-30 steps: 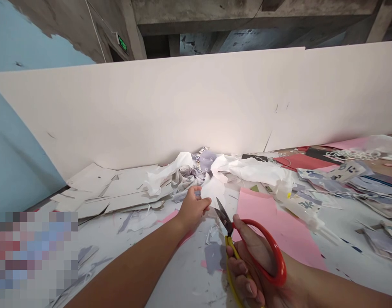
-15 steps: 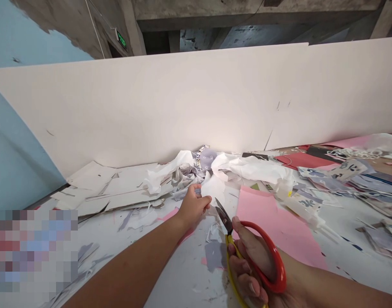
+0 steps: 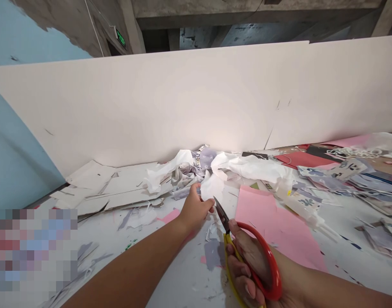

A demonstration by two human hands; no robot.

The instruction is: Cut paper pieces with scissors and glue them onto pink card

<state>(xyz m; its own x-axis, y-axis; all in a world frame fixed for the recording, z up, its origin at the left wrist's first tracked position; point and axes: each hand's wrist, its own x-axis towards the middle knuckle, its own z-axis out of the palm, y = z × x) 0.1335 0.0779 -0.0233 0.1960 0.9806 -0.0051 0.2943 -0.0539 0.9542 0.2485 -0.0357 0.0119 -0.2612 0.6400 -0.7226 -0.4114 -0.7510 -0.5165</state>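
My left hand (image 3: 196,207) is closed in a pinch at the lower edge of a thin white sheet (image 3: 212,185), which could be paper or cloth. My right hand (image 3: 247,261) grips scissors (image 3: 272,265) with one red and one yellow handle. Their dark blades are nearly closed, the tips close to my left thumb and the sheet's edge. Crumpled grey fabric (image 3: 185,174) lies just beyond my left fingers, with a round lilac patterned piece (image 3: 208,158) behind it. Beneath the scissors is a small grey scrap (image 3: 213,254).
Pink sheets (image 3: 273,226) lie right of the scissors, near a white-nozzled bottle (image 3: 307,209). Flat cardboard pieces (image 3: 119,184) are stacked at left. Patterned scraps (image 3: 346,179) and white string (image 3: 353,152) cover the right side. A tall white panel (image 3: 189,102) stands along the back.
The scissor blades have closed from a visible gap, and the right hand has shifted slightly left. My left hand has moved a little to the right.
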